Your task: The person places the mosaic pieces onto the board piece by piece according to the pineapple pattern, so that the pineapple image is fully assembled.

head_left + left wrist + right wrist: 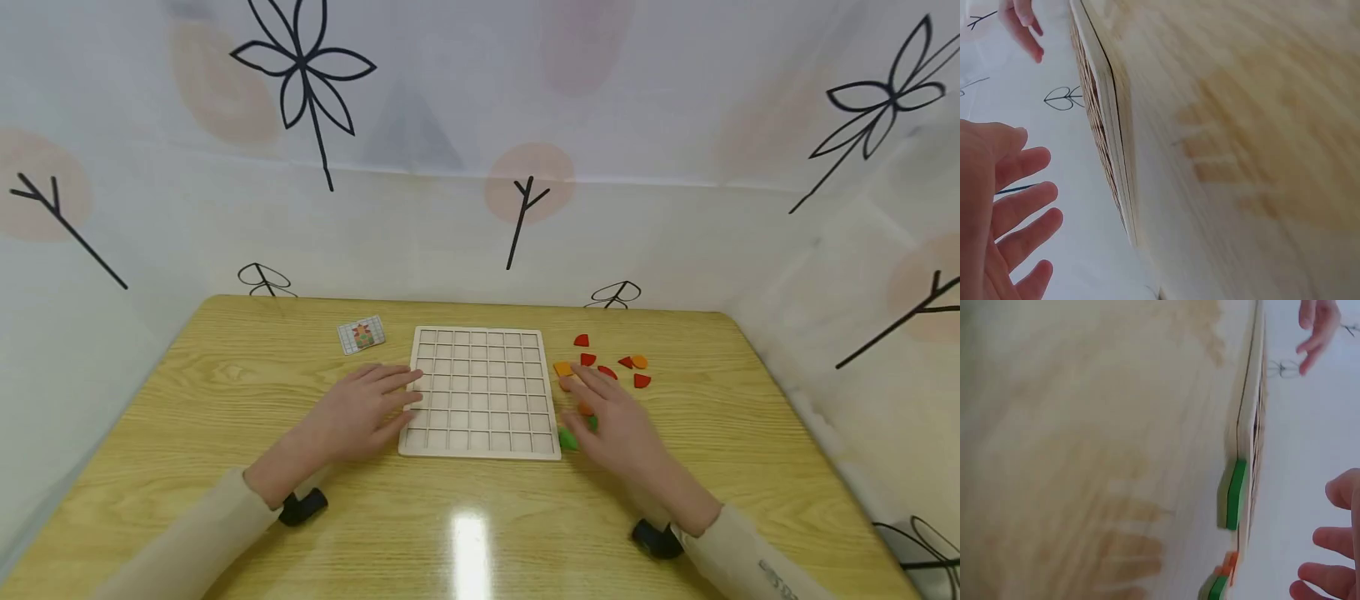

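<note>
A pale wooden grid board (480,392) lies on the table between my two hands. My left hand (363,414) hovers by the board's left edge, its fingers spread and holding nothing; in the left wrist view the fingers (1029,206) stand apart from the board. Over the loose pieces at the board's right side is my right hand (613,429), fingers spread and partly hiding them. Beneath it show a green piece (567,439) and an orange square (563,368). The right wrist view has the green piece (1235,495) lying beside the board's edge, below the hand.
Beyond the right hand lie several red pieces, among them a quarter circle (582,341), and an orange disc (639,362). A small card (362,335) with a coloured grid pattern lies at the back left. A patterned cloth (450,233) hangs behind the wooden table (247,367).
</note>
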Motion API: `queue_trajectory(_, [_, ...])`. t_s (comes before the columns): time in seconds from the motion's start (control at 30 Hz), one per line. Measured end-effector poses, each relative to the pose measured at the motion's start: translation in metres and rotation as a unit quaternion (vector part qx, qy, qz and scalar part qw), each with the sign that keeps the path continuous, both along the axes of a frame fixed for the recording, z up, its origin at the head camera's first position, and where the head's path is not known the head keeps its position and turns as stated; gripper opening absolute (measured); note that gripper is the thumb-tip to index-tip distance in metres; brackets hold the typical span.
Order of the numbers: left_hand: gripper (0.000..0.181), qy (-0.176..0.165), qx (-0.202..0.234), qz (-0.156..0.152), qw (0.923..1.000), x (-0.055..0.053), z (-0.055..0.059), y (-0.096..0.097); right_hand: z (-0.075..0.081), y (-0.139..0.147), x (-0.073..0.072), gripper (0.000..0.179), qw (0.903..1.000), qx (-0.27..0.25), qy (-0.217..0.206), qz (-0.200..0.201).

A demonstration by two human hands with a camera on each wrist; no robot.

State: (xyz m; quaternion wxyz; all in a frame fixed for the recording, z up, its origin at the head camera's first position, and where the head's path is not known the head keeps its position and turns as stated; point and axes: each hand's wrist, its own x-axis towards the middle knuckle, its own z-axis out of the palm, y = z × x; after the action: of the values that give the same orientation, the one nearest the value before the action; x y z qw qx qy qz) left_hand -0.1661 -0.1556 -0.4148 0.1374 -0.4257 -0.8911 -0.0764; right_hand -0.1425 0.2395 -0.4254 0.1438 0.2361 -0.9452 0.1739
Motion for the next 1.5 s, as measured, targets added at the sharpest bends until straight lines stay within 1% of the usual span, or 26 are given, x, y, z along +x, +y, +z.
queue_trajectory(0.07, [0.026, -0.026, 0.035, 0.001, 0.9991, -0.001, 0.001, 0.001, -0.001, 0.006, -0.004, 0.044, 0.9991, -0.037, -0.014, -0.014])
queue_trajectory(0.13, [0.022, -0.056, 0.071, 0.005, 0.9959, -0.004, 0.000, 0.002, -0.004, 0.013, -0.009, 0.039, 0.9971, -0.069, -0.021, -0.024])
queue_trajectory(0.23, [0.018, -0.110, 0.124, 0.020, 0.9860, -0.009, -0.001, 0.002, -0.007, 0.026, -0.018, 0.034, 0.9928, -0.112, -0.025, -0.036])
queue_trajectory(0.27, [0.018, -0.133, 0.140, 0.030, 0.9808, -0.011, -0.003, 0.002, -0.008, 0.030, -0.021, 0.033, 0.9912, -0.122, -0.028, -0.043])
queue_trajectory(0.33, [0.020, -0.182, 0.170, 0.047, 0.9674, -0.015, -0.006, 0.002, -0.009, 0.040, -0.026, 0.032, 0.9867, -0.144, -0.042, -0.061])
queue_trajectory(0.4, [0.021, -0.232, 0.202, 0.062, 0.9495, -0.019, -0.009, 0.001, -0.010, 0.049, -0.031, 0.031, 0.9809, -0.167, -0.055, -0.084])
queue_trajectory(0.47, [0.023, -0.274, 0.229, 0.066, 0.9317, -0.023, -0.013, 0.000, -0.011, 0.059, -0.036, 0.032, 0.9747, -0.186, -0.065, -0.106])
queue_trajectory(0.53, [0.026, -0.310, 0.246, 0.062, 0.9162, -0.027, -0.016, -0.001, -0.012, 0.069, -0.041, 0.034, 0.9675, -0.203, -0.078, -0.130])
queue_trajectory(0.6, [0.030, -0.340, 0.256, 0.050, 0.9036, -0.030, -0.019, -0.002, -0.012, 0.079, -0.047, 0.037, 0.9618, -0.211, -0.090, -0.149])
queue_trajectory(0.67, [0.035, -0.365, 0.255, 0.039, 0.8947, -0.032, -0.022, -0.003, -0.013, 0.088, -0.053, 0.038, 0.9593, -0.208, -0.100, -0.163])
queue_trajectory(0.7, [0.037, -0.373, 0.254, 0.034, 0.8920, -0.033, -0.024, -0.003, -0.014, 0.092, -0.056, 0.039, 0.9582, -0.205, -0.109, -0.168])
queue_trajectory(0.73, [0.039, -0.376, 0.251, 0.029, 0.8917, -0.035, -0.025, -0.004, -0.015, 0.097, -0.058, 0.039, 0.9574, -0.204, -0.115, -0.169])
queue_trajectory(0.77, [0.040, -0.374, 0.246, 0.024, 0.8937, -0.036, -0.027, -0.004, -0.015, 0.100, -0.061, 0.041, 0.9568, -0.202, -0.122, -0.170])
queue_trajectory(0.87, [0.043, -0.363, 0.228, 0.014, 0.9034, -0.042, -0.033, -0.006, -0.016, 0.108, -0.066, 0.044, 0.9558, -0.196, -0.144, -0.165])
queue_trajectory(0.97, [0.046, -0.342, 0.211, 0.000, 0.9157, -0.048, -0.037, -0.007, -0.016, 0.110, -0.069, 0.049, 0.9470, -0.211, -0.183, -0.158])
queue_trajectory(1.07, [0.048, -0.328, 0.199, -0.016, 0.9231, -0.050, -0.038, -0.007, -0.017, 0.112, -0.073, 0.055, 0.9388, -0.222, -0.215, -0.152])
queue_trajectory(1.1, [0.049, -0.324, 0.195, -0.021, 0.9257, -0.050, -0.038, -0.007, -0.017, 0.112, -0.075, 0.056, 0.9386, -0.221, -0.220, -0.148])
queue_trajectory(1.13, [0.049, -0.320, 0.190, -0.025, 0.9278, -0.051, -0.038, -0.007, -0.018, 0.113, -0.076, 0.056, 0.9394, -0.218, -0.223, -0.142])
queue_trajectory(1.27, [0.049, -0.302, 0.182, -0.034, 0.9351, -0.051, -0.040, -0.006, -0.018, 0.112, -0.079, 0.050, 0.9551, -0.184, -0.203, -0.114])
queue_trajectory(1.3, [0.049, -0.300, 0.183, -0.035, 0.9355, -0.051, -0.041, -0.006, -0.018, 0.111, -0.080, 0.048, 0.9590, -0.175, -0.195, -0.109])
queue_trajectory(1.37, [0.048, -0.298, 0.186, -0.036, 0.9355, -0.050, -0.040, -0.006, -0.018, 0.109, -0.081, 0.044, 0.9637, -0.165, -0.182, -0.104])
queue_trajectory(1.5, [0.048, -0.303, 0.191, -0.039, 0.9330, -0.050, -0.040, -0.006, -0.021, 0.107, -0.082, 0.036, 0.9688, -0.158, -0.160, -0.104])
